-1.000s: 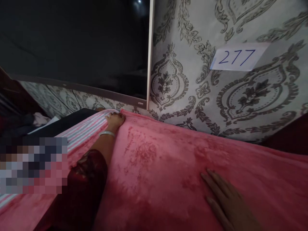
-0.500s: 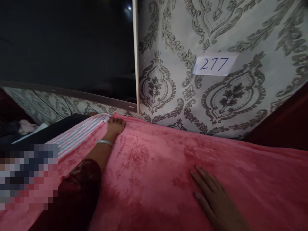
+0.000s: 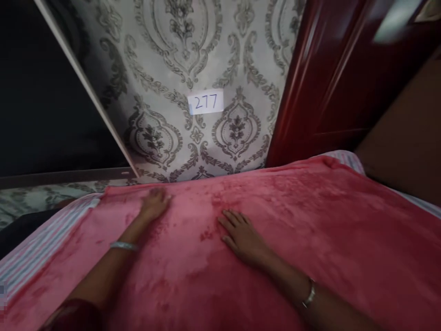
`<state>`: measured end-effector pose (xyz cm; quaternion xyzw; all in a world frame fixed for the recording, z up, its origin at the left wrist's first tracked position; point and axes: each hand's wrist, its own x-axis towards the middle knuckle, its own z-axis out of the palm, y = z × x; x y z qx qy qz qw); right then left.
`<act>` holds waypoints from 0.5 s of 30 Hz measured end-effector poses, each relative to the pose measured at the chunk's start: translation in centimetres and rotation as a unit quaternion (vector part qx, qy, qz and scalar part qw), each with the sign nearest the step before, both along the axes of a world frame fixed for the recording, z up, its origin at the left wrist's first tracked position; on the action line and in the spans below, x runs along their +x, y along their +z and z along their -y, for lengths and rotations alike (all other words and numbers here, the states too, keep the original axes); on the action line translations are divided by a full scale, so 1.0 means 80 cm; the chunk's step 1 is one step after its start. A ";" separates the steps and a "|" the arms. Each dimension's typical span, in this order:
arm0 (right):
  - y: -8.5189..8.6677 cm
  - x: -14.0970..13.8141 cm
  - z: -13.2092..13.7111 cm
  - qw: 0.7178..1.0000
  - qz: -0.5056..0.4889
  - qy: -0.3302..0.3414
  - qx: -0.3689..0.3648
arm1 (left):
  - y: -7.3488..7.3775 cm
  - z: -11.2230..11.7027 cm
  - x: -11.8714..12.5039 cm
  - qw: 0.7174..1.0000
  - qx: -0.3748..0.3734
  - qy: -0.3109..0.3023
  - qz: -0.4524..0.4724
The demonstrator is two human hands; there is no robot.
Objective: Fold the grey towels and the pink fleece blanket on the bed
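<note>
A pink fleecy blanket point(image 3: 193, 285) with darker red patterning lies spread out in front of me. My left hand point(image 3: 154, 203) rests palm down near its far left edge, somewhat blurred, with the thumb apart from the fingers. Lying flat near the blanket's middle is my right hand point(image 3: 243, 234), its fingers stretched and slightly spread. Both hands touch the cloth and hold nothing. Under the blanket, a striped sheet point(image 3: 51, 234) shows along the left side and at the far right corner.
A dark screen point(image 3: 58, 101) with a pale frame stands at the left. Patterned wallpaper point(image 3: 237, 128) behind the blanket carries a white paper label point(image 3: 206, 102) reading 277. Dark red glossy wood point(image 3: 320, 92) rises at the right, beside a brown surface point(image 3: 406, 138).
The view has swung to the right, bringing the red wood and far right corner into sight. My left hand has moved right along the blanket's far edge; my right hand has reached farther forward.
</note>
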<state>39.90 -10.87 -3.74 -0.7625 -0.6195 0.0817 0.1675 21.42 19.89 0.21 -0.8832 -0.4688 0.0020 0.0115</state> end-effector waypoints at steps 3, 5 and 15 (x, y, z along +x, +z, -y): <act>0.002 0.000 0.002 1.000 -0.005 0.008 0.003 | -0.011 0.089 0.078 0.991 -0.056 -0.116 0.016; 0.004 -0.002 0.003 1.000 -0.008 0.014 -0.001 | -0.020 0.128 0.108 0.989 -0.035 -0.143 0.019; 0.017 0.152 0.024 0.999 0.038 -0.003 -0.011 | -0.045 0.124 0.120 0.984 0.070 -0.162 0.012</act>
